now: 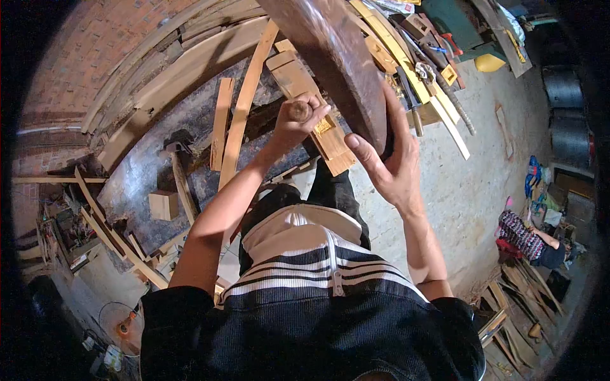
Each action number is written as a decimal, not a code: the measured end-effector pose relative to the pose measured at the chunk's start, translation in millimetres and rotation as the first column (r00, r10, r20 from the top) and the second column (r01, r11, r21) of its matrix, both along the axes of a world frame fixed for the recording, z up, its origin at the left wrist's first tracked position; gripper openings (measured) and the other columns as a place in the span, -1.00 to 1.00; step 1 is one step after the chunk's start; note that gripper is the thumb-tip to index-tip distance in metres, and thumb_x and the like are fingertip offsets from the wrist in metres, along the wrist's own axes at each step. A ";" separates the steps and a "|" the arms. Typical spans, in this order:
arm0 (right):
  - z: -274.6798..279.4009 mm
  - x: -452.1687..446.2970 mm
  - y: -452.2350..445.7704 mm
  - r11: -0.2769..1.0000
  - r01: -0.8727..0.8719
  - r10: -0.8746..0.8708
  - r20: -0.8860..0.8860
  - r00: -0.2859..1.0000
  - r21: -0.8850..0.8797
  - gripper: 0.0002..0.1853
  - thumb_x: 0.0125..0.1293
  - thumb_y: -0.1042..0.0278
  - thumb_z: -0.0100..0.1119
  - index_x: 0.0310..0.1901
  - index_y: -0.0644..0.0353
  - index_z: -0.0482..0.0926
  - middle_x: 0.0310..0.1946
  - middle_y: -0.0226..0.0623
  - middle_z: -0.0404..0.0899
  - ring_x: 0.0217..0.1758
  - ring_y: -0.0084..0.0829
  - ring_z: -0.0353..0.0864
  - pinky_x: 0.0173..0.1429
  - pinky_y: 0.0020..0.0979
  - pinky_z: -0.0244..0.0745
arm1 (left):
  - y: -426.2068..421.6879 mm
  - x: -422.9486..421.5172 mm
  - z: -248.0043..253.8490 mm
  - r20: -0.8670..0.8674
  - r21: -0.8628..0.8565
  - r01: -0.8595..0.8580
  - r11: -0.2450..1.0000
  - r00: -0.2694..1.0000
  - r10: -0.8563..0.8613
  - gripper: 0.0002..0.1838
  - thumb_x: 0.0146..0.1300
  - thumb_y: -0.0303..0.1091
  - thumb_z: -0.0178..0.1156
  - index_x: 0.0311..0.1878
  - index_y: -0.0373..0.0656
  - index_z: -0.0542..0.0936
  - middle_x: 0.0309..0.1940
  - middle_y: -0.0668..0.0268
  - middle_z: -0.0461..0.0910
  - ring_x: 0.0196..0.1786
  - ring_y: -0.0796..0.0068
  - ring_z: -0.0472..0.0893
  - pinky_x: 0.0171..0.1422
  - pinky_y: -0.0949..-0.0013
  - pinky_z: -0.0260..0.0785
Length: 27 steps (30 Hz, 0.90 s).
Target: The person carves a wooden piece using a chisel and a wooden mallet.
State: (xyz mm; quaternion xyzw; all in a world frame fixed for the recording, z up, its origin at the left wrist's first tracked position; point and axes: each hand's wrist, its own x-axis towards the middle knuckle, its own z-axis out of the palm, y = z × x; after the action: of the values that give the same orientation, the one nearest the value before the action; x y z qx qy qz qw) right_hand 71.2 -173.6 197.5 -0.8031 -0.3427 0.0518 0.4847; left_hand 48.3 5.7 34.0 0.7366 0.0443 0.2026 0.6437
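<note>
Block [163,206] on workbench [130,206], left of probable hammer [183,184]; two wooden strips [246,101] right of both; person [530,236] farther right.

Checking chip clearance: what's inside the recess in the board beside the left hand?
Yellowish wood chips show inside the recess of the board. The left hand blocks the end next to it; anything there can't be seen.

Worn, faintly glossy dark wooden block [338,70]

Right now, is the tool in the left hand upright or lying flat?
Upright or close to it: the left hand grips its handle, whose round end faces up at the camera.
</note>
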 end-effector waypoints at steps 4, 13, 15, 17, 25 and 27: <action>-2.6 0.9 6.3 0.961 -0.086 0.117 0.103 0.988 -0.264 -0.14 0.24 0.09 0.39 0.51 0.06 0.20 -0.05 0.11 0.68 -0.09 -0.06 0.75 0.09 -0.22 0.61 | 5.9 6.0 -72.9 0.243 -0.154 0.057 0.986 0.970 -0.019 -0.89 0.27 -0.41 0.33 -0.26 -0.19 0.59 -0.31 0.43 0.63 -0.07 0.62 0.57 -0.03 0.37 0.44; -42.2 8.8 -4.7 0.955 0.004 0.011 0.050 0.999 -0.297 -0.15 0.30 -0.11 0.28 0.54 -0.15 0.12 -0.42 0.01 0.71 -0.40 -0.02 0.75 -0.25 -0.13 0.64 | 13.7 19.6 -17.5 -0.083 -0.397 -0.315 0.862 0.948 0.308 -0.84 0.23 -0.54 0.34 -0.32 -0.17 0.51 -0.46 0.44 0.55 -0.36 0.70 0.56 -0.29 0.54 0.45; -40.2 10.1 -12.0 0.941 0.019 -0.016 0.011 1.000 -0.339 -0.17 0.31 -0.10 0.28 0.53 -0.14 0.13 -0.36 0.03 0.72 -0.37 -0.02 0.76 -0.22 -0.15 0.64 | 31.4 26.8 -29.7 0.077 -0.122 -0.288 0.950 0.951 0.298 -0.79 0.23 -0.58 0.33 -0.44 -0.17 0.48 -0.52 0.47 0.52 -0.42 0.72 0.51 -0.34 0.53 0.37; -45.6 9.4 -19.7 0.930 0.055 -0.067 -0.021 0.998 -0.365 -0.17 0.32 -0.12 0.27 0.53 -0.12 0.14 -0.25 0.08 0.72 -0.26 -0.03 0.77 -0.16 -0.14 0.63 | 25.1 23.7 -10.7 0.125 -0.339 -0.240 0.910 0.947 0.297 -0.78 0.25 -0.55 0.36 -0.46 -0.18 0.52 -0.52 0.49 0.54 -0.45 0.72 0.48 -0.35 0.54 0.33; -62.0 -0.5 -37.8 0.953 0.094 -0.126 -0.092 0.988 -0.287 -0.17 0.30 -0.17 0.27 0.52 -0.10 0.19 0.01 0.04 0.69 -0.01 -0.02 0.74 0.03 -0.13 0.60 | 8.2 1.9 -2.3 -0.002 -0.241 -0.061 0.969 0.998 0.062 -0.82 0.29 -0.36 0.40 -0.37 -0.19 0.62 -0.51 0.48 0.59 -0.44 0.70 0.51 -0.33 0.51 0.37; -53.4 -3.1 -37.5 0.953 0.069 -0.156 -0.283 0.946 -0.296 -0.16 0.29 0.00 0.37 0.51 0.07 0.22 0.28 -0.01 0.52 0.32 -0.23 0.54 0.36 -0.21 0.42 | 7.4 2.5 -10.9 -0.059 -0.248 0.017 0.969 0.998 -0.033 -0.83 0.29 -0.36 0.39 -0.37 -0.18 0.62 -0.50 0.47 0.60 -0.38 0.69 0.54 -0.27 0.50 0.40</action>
State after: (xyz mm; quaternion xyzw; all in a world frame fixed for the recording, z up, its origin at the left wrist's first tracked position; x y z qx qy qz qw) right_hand 68.2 -211.1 144.1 -0.8648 -0.2066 0.1947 0.4142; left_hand 50.8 13.0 23.1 0.6572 0.0801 0.1640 0.7313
